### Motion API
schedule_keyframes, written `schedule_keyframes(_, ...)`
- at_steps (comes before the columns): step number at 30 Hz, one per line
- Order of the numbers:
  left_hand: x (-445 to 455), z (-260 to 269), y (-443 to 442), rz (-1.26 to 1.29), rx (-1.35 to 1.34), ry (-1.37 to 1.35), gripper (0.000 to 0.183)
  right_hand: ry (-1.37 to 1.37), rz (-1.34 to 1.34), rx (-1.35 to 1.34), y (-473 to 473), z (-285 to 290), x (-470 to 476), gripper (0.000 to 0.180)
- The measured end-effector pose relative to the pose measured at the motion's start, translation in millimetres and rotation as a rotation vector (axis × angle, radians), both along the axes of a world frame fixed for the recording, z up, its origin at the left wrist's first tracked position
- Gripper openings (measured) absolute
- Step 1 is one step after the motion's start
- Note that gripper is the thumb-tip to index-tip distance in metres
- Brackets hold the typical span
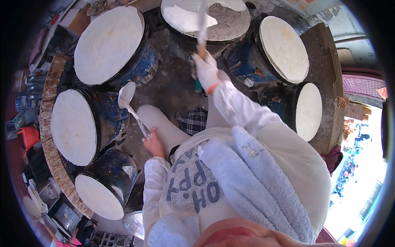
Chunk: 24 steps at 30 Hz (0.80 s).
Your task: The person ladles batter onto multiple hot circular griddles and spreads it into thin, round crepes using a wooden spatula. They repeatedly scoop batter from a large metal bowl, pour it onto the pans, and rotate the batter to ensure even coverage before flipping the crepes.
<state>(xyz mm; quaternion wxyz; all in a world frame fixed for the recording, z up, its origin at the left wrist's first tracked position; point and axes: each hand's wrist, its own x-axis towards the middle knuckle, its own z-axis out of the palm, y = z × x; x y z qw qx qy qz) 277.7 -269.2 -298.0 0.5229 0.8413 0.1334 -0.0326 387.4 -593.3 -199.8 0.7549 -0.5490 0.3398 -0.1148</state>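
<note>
My bare left hand (154, 143) grips the handle of a metal ladle (126, 96), its bowl coated with white stuff, above my left thigh. My right hand (206, 68), in a white glove with an orange band at the wrist, holds a long tool (202, 28) by its wooden handle. Motion blur hides the shape of that tool's far end. Beneath it is the middle round griddle (230, 26), whose grey surface shows partly bare. White batter or thin sheet (185, 19) covers its left and far parts.
Several dark and blue drums ring my knees, with round white layers on top, such as the far-left one (109, 44) and the right one (284, 49). A curved board (49, 132) borders the left side. A metal bowl (135, 223) stands at lower left. Checked cloth (193, 120) lies between my legs.
</note>
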Motion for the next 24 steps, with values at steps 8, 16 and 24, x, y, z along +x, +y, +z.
schedule_keyframes(8, 7.0, 6.4, 0.1, -0.047, -0.013, 0.031, 0.025, 0.047, -0.078, -0.226, 41.7, -24.9, 120.0, 0.041)
schedule_keyframes(16, 5.0, 6.7, 3.0, -0.067, 0.007, 0.003, 0.027, 0.212, -0.147, 0.022, -12.8, 15.1, -12.3, 0.038)
schedule_keyframes(24, 3.1, 15.5, -8.5, -0.11, 0.076, 0.015, 0.026, 0.155, 0.122, 0.007, 7.6, 7.7, 0.2, 0.038)
